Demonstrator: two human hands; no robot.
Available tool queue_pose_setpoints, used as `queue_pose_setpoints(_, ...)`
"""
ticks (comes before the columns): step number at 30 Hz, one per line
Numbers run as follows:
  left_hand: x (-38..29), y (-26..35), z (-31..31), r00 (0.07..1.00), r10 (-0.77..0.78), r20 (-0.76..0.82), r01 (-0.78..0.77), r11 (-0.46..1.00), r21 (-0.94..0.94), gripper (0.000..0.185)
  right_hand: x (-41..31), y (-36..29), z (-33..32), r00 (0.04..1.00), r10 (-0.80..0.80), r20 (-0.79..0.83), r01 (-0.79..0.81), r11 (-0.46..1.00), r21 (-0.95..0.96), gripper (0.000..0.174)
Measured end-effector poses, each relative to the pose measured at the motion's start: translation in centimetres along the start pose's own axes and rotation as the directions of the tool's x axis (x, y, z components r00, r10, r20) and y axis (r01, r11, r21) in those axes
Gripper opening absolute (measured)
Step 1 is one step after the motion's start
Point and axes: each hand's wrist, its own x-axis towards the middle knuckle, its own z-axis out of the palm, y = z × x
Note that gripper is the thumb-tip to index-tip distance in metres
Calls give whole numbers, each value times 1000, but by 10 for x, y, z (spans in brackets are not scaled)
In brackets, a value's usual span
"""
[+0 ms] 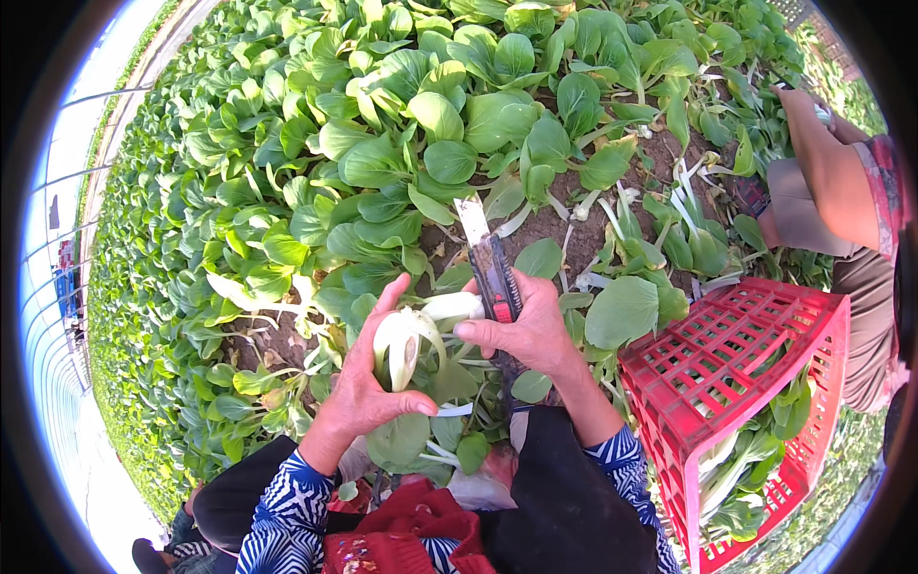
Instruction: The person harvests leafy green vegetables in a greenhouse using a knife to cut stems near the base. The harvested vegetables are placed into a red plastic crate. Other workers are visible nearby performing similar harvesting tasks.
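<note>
My left hand (358,387) holds the white base of a trimmed leafy green (403,344) between fingers and thumb, with a narrow pale strip at the thumb's tip. In my right hand (527,323) is a utility knife (495,276) with a black and red handle, its wide, dirt-specked blade pointing up and away. Another pale stalk base (453,306) lies beside the knife, touching my right hand's fingers. Loose green leaves (401,438) hang or lie below my hands, above my lap.
Dense leafy greens (401,158) grow ahead and to the left. Cut plants and leaves lie on brown soil (656,161). A red plastic crate (731,359), tipped on its side, holds greens at the right. A co-worker (832,172) crouches beyond it; another person (172,552) is at lower left.
</note>
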Motion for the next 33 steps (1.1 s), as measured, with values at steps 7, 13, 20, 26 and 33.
queue_pose_setpoints(7,-1,-24,35,952,-305,12,298,922,-248,112,-25,27,17,989,146,32,-149,979,141,37)
queue_pose_setpoints(13,40,-23,-5,972,123,198,-201,874,443,70,19,68,-31,992,111,-64,-125,724,-678,41)
queue_pose_setpoints(20,94,-80,-52,876,-213,434,-332,387,860,54,93,91,-20,979,205,4,-125,610,-782,40)
queue_pose_setpoints(26,51,-135,-59,937,-139,319,-241,403,883,46,115,101,-12,964,252,84,-22,391,-920,42)
queue_pose_setpoints(33,40,-146,-55,942,-163,293,-192,454,870,52,119,126,-8,956,283,83,-16,331,-943,39)
